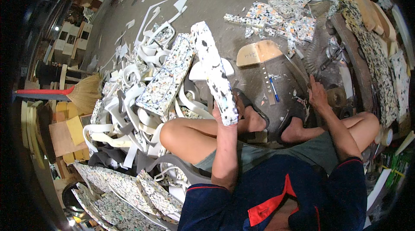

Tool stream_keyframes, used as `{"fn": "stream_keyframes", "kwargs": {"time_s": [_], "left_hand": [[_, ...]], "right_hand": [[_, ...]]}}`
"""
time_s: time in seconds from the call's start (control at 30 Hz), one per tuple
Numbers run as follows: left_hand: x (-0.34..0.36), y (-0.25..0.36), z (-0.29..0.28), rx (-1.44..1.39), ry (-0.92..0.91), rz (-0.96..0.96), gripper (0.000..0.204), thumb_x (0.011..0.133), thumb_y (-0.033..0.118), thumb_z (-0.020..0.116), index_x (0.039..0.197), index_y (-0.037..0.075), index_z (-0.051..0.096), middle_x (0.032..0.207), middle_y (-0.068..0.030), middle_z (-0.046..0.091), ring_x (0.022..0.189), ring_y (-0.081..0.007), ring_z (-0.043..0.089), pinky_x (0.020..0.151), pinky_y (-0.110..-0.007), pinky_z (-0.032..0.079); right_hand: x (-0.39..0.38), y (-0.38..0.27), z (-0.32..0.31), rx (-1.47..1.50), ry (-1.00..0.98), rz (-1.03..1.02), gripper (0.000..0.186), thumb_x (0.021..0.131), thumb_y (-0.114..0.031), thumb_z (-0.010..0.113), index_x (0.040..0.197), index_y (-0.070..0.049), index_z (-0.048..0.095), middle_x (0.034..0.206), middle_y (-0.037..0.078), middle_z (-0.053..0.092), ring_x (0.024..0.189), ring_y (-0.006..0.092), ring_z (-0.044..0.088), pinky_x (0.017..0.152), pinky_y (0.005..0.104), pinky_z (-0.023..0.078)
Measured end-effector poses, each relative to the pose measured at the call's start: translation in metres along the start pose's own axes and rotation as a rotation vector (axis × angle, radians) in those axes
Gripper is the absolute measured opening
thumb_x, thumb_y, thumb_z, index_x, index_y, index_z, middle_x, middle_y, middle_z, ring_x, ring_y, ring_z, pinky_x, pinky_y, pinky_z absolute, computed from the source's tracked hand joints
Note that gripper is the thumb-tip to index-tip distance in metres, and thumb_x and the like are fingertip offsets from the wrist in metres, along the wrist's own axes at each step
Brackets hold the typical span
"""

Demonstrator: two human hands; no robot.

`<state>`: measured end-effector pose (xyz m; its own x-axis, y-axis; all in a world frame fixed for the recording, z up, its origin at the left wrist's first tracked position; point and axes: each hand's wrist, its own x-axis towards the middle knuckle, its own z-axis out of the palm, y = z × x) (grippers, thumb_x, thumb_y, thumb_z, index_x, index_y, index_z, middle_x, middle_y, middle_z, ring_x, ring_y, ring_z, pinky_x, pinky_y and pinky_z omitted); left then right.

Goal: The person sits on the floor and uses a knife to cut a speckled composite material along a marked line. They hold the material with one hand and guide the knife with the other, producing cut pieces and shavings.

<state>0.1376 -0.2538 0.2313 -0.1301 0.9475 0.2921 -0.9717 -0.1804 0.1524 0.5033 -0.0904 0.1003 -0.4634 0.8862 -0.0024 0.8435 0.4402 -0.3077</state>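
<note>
My left hand (218, 115) grips the lower end of a long, white, speckled foam block (212, 69), holding it up and tilted above my crossed legs. In my right hand (319, 96) is a long, thin-bladed knife (297, 69), its blade pointing away and to the left, with my index finger stretched along it. The blade is apart from the block. Behind the block a white, rounded foam piece (197, 72) shows in part. Beyond my feet lies a tan, rounded template board (259, 53). Close to it are a strip with holes (268, 83) and a blue pen (275, 90).
A larger speckled foam slab (166, 77) with blue lines rests on a heap of curled white offcuts (138, 118) at left. Speckled scraps (287, 19) lie at the far right. A broom (84, 92), stacked foam sheets (116, 187) and a coiled hose (312, 58) surround me.
</note>
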Motion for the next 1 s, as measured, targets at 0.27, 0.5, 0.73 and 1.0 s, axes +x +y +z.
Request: {"fn": "stream_keyframes", "kwargs": {"time_s": [0.27, 0.5, 0.73, 1.0], "left_hand": [[-0.004, -0.019, 0.004, 0.436, 0.313, -0.077, 0.077, 0.075, 0.013, 0.083, 0.142, -0.003, 0.048, 0.129, -0.0189, 0.064, 0.112, -0.0321, 0.068, 0.096, -0.044, 0.057], [0.012, -0.033, 0.039, 0.787, 0.331, -0.433, 0.083, 0.072, 0.013, 0.087, 0.142, -0.004, 0.047, 0.133, -0.0142, 0.064, 0.120, -0.0238, 0.063, 0.103, -0.041, 0.051], [0.036, -0.029, 0.054, 0.830, 0.381, -0.152, 0.074, 0.086, 0.024, 0.080, 0.143, -0.003, 0.042, 0.132, -0.0150, 0.063, 0.120, -0.0234, 0.063, 0.102, -0.039, 0.051], [0.025, -0.037, 0.042, 1.023, 0.346, -0.022, 0.049, 0.089, 0.007, 0.074, 0.133, -0.003, 0.055, 0.124, -0.0127, 0.068, 0.112, -0.0186, 0.065, 0.098, -0.035, 0.051]], "right_hand": [[0.030, -0.089, -0.075, 0.836, -0.154, 0.194, 0.049, 0.098, -0.024, 0.065, 0.141, -0.002, 0.057, 0.125, 0.015, 0.068, 0.109, 0.0254, 0.066, 0.089, 0.0365, 0.055], [0.052, -0.194, -0.157, 1.428, -0.232, -0.142, 0.049, 0.095, -0.008, 0.067, 0.139, 0.002, 0.052, 0.119, 0.010, 0.070, 0.104, 0.0131, 0.066, 0.091, 0.0299, 0.054], [0.033, -0.191, -0.135, 1.577, -0.319, -0.110, 0.044, 0.089, -0.006, 0.073, 0.131, 0.003, 0.060, 0.119, 0.006, 0.069, 0.110, 0.0132, 0.063, 0.097, 0.0324, 0.051], [0.017, -0.187, -0.113, 1.254, -0.125, -0.041, 0.036, 0.084, -0.003, 0.078, 0.118, 0.001, 0.066, 0.105, 0.008, 0.073, 0.100, 0.0115, 0.065, 0.088, 0.0307, 0.053]]}}
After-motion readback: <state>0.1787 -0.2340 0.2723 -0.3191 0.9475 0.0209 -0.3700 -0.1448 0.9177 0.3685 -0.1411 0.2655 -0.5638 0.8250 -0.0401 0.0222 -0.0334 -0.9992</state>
